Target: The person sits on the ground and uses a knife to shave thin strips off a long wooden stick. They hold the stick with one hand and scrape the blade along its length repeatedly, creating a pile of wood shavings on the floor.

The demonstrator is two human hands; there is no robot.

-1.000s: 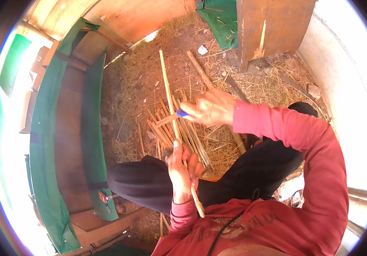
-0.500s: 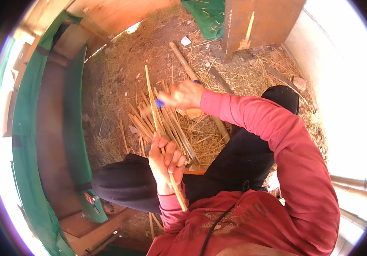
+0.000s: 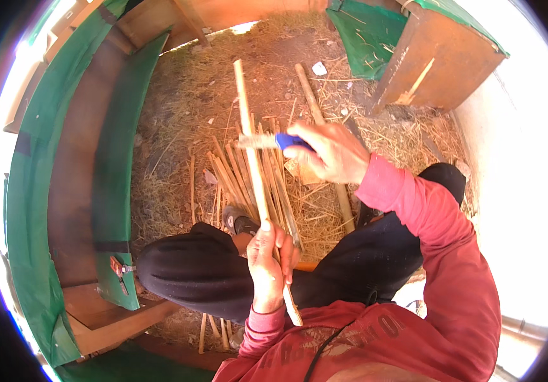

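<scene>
Left hand (image 3: 271,261) is gripping the stick (image 3: 258,184) low, its far end slanting out over the pile (image 3: 278,194); right hand (image 3: 332,153) is clasping the knife (image 3: 284,141), blade (image 3: 266,141) crossing the stick, contact too blurred to call. Risk: slack left grip could be letting the stick roll, sending the blade into the left thumb (image 3: 265,226).

One left hand (image 3: 270,264) and one right hand (image 3: 334,153) make two, with one knife (image 3: 288,141) and one long pale stick (image 3: 258,181) between them. The ground has one thick pole (image 3: 310,99), one clearly visible shoe (image 3: 241,221) and one pile of thin sticks (image 3: 230,173) (more than half a dozen, overlapping too much for an exact count).
</scene>
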